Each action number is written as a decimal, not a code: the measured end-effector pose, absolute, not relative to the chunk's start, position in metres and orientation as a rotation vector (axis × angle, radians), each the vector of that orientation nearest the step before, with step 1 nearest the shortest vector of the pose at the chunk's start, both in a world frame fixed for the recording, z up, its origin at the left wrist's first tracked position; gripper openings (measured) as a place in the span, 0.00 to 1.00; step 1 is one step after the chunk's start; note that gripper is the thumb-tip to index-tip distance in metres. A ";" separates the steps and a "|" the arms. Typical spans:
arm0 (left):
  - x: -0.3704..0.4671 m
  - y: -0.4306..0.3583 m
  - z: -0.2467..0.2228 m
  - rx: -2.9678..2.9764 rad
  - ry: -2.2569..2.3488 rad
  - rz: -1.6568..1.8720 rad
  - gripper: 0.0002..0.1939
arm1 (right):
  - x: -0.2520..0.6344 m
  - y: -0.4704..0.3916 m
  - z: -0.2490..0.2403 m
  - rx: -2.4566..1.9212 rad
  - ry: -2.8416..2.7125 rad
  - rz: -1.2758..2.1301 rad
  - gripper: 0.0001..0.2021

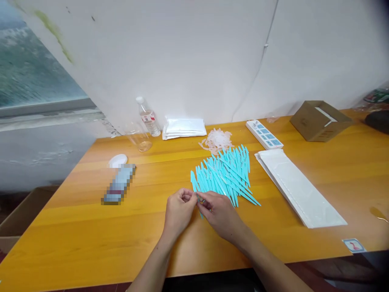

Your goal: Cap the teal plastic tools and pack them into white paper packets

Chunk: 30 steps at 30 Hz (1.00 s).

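Note:
My left hand [181, 211] and my right hand [219, 211] meet fingertip to fingertip just in front of a spread of slim turquoise eyebrow razors [225, 174]. Both are closed in a pinch. Between and below the fingers, short bits of a turquoise razor [201, 215] show, with my right fingers round it. Whatever my left fingertips pinch is hidden by the fingers. Behind the turquoise spread lies a heap of small translucent pale pieces [219, 138], probably plastic caps.
Right of the razors lie long white packets [304, 190], a power strip [264, 134] and a cardboard box [320, 121]. Along the wall are white packs [184, 128], a water bottle [148, 117] and a clear jar [141, 140]. Leftward are a white lid [118, 160] and a blurred-out phone-like object [119, 184].

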State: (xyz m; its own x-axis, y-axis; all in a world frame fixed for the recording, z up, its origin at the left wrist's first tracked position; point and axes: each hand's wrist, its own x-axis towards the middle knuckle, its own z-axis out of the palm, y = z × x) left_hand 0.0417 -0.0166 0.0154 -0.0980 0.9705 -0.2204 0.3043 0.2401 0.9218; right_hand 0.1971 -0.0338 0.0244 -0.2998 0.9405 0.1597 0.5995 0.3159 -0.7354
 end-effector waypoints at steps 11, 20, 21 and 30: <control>0.004 0.032 0.011 1.413 1.471 0.801 0.16 | 0.164 0.014 0.015 -1.387 -1.655 1.164 0.06; -0.013 0.137 0.020 2.379 1.572 0.512 0.17 | 0.182 -0.021 0.024 -1.507 -1.792 1.129 0.09; -0.009 0.154 0.025 2.361 1.677 0.431 0.17 | 0.184 -0.021 0.025 -1.507 -1.794 1.107 0.09; 0.024 0.221 0.025 2.095 1.919 -0.105 0.12 | 0.203 -0.009 0.029 -1.471 -1.777 0.945 0.09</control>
State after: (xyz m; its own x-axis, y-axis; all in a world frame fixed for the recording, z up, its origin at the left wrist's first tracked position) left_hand 0.0238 0.2212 0.0250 0.1064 0.9619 -0.2520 0.9836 -0.0647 0.1684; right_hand 0.2027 -0.0094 0.0286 -0.1710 0.9848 0.0290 0.5266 0.1162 -0.8421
